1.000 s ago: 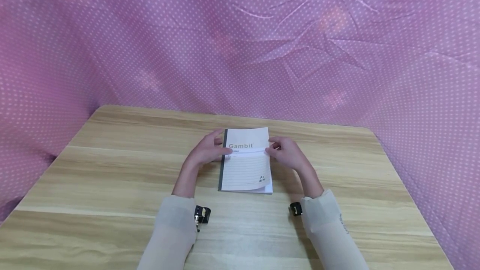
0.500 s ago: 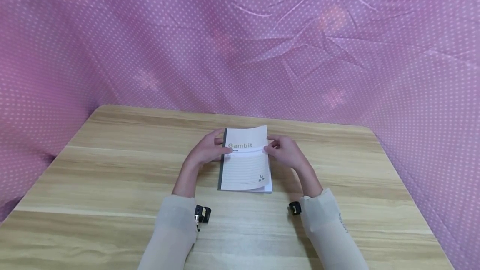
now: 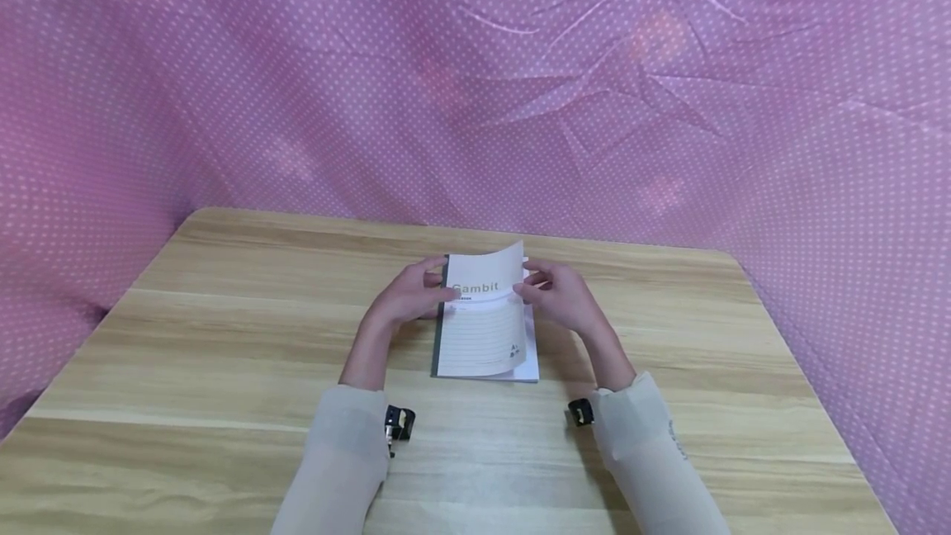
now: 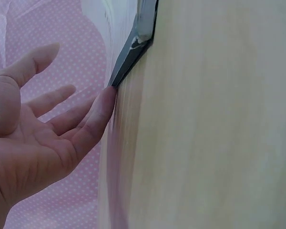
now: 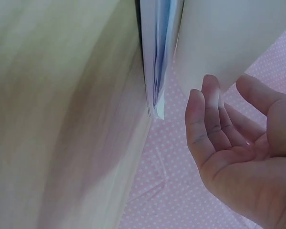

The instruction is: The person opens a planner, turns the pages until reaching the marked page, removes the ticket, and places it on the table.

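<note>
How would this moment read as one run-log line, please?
left hand: steadies notebook spine | right hand: lifts front cover | notebook: on wooden table

A light wood-grain desk [image 3: 223, 353] with rounded far corners is seen from the head view, its grain running side to side. One notebook [image 3: 483, 341] is found lying directly on it, near the middle and towards the far edge, with its dark spine on the left. The bottom pages lie flat on the desk, while the front cover, printed "Gambit", is raised and curled at its right edge. In the right wrist view the stacked page edges [image 5: 157, 71] are seen resting on the wood.
</note>
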### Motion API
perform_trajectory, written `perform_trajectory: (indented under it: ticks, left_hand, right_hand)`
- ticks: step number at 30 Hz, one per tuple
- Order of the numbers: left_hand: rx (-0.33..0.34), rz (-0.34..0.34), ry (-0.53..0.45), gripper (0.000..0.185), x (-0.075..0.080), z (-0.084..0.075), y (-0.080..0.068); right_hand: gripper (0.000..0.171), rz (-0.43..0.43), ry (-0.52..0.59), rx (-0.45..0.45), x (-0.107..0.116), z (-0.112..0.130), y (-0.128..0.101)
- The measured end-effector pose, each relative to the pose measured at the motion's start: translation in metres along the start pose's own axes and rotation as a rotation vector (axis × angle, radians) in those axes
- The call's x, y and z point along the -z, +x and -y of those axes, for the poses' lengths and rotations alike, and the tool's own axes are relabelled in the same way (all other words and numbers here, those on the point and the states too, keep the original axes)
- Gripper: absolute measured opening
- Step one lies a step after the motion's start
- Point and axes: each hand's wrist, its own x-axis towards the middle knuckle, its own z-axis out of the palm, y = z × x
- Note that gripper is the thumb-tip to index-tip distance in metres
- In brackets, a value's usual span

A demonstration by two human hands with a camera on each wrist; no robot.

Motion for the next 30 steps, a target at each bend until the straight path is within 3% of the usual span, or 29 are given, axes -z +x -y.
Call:
perform_trajectory:
  ticks: [15, 30]
  left_hand:
    - [-0.031, -0.102, 0.058, 0.066, -0.001, -0.011, -0.003]
    - [-0.099, -0.082, -0.015, 0.056, -0.009, -0.020, -0.003]
  right_hand:
    - [0.056, 0.011, 0.009, 0.072, -0.012, 0.012, 0.005]
    - [0.052, 0.019, -0.058, 0.125, -0.026, 0.024, 0.011]
